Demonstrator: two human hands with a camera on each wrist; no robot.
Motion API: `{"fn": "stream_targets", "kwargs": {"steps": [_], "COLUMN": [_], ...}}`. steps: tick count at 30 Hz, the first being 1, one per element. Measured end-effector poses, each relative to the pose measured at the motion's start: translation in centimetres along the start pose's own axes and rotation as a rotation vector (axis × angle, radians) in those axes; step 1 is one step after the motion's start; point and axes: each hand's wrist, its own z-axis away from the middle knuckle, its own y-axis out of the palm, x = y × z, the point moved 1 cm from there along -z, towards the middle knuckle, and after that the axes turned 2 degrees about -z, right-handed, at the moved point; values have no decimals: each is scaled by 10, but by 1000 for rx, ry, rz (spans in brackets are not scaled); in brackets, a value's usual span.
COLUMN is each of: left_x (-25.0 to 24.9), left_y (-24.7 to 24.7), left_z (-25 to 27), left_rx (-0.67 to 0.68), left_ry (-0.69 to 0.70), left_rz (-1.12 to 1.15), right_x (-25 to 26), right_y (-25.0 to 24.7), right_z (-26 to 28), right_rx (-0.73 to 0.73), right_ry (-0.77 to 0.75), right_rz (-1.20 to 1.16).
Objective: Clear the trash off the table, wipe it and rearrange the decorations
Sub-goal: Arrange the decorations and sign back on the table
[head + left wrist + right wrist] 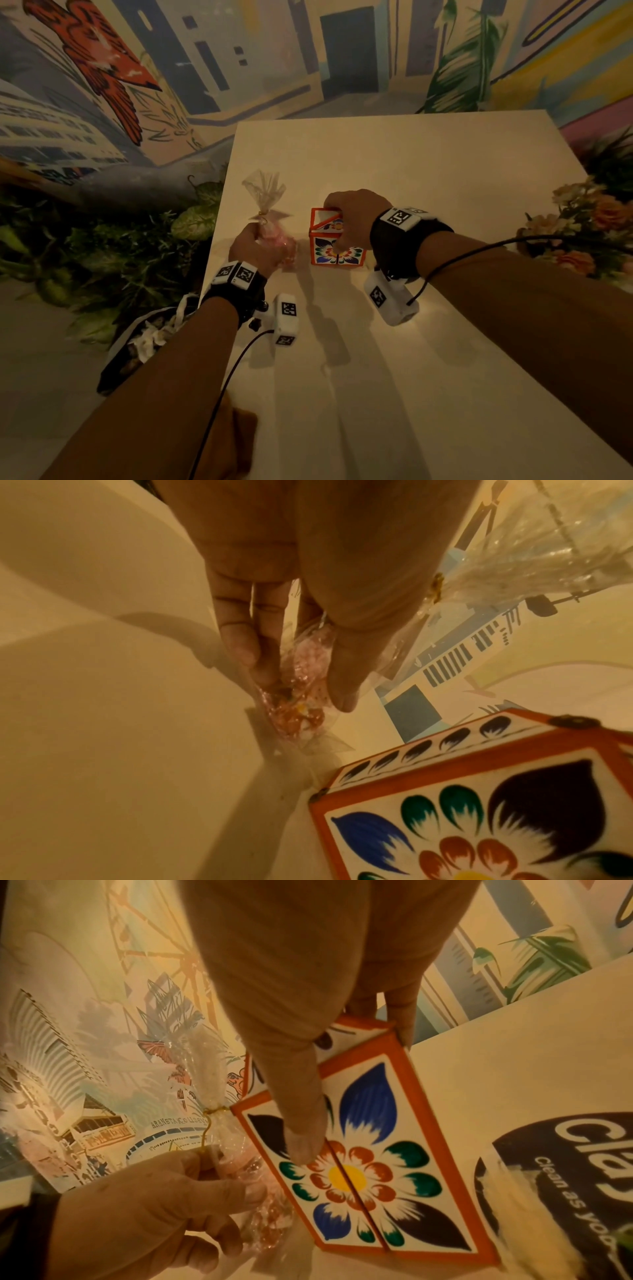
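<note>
1. Left hand (255, 248) closed round a clear bag (270, 219), thumb and fingers pinching the lower, pink-filled part; same grip seen from the left wrist (308, 653).
2. Bag upright, tied at the neck with a thin gold wire (212, 1118), cellophane top fanned out above; bottom down at the table (411, 164) near its left edge, contact not clear.
3. Right hand (356, 212) gripping a painted box (337, 240) from above: thumb (301, 1123) pressed on the flowered front face, fingers (400, 1015) curled over the far side.
4. Box: orange edges, white panels, blue, green and dark petals round a yellow centre, with a dark seam running through the flower; standing on the table just right of the bag, close but apart.
5. Black label with white lettering (565, 1164) on the table right of the box, seen only from the right wrist.
6. Fake foliage (102, 260) left of the table, a bouquet (589, 222) at its right edge, painted mural (102, 68) behind.
</note>
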Motion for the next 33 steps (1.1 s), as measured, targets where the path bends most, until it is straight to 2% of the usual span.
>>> {"fn": "stream_targets", "kwargs": {"steps": [4, 8, 9, 11, 14, 16, 18, 20, 27, 33], "left_x": [-2, 10, 12, 5, -29, -52, -72, -85, -99, -104], "left_y": [-3, -23, -25, -17, 18, 50, 80, 106, 149, 156], "left_z": [5, 28, 41, 75, 118, 128, 129, 124, 106, 97], "left_rx": [-5, -144, -196, -228, -51, 97, 208, 255, 297, 291], "left_ry": [5, 18, 64, 257, 623, 743, 714, 650, 505, 448], "left_rz": [44, -82, -132, -240, -351, -421, -499, -570, -785, -787], "right_x": [-5, -38, -52, -76, -97, -102, -107, -113, -119, -120], "right_y": [-7, -25, -24, -14, 16, 30, 38, 43, 46, 45], "right_z": [9, 53, 67, 95, 113, 113, 110, 106, 97, 90], "right_rx": [-3, -195, -237, -249, -108, -16, 36, 44, 116, 172], "right_ry": [22, -1, 0, 41, 97, 113, 128, 137, 133, 122], "right_rz": [-93, -173, -187, -193, -161, -124, -76, -38, 104, 132]}}
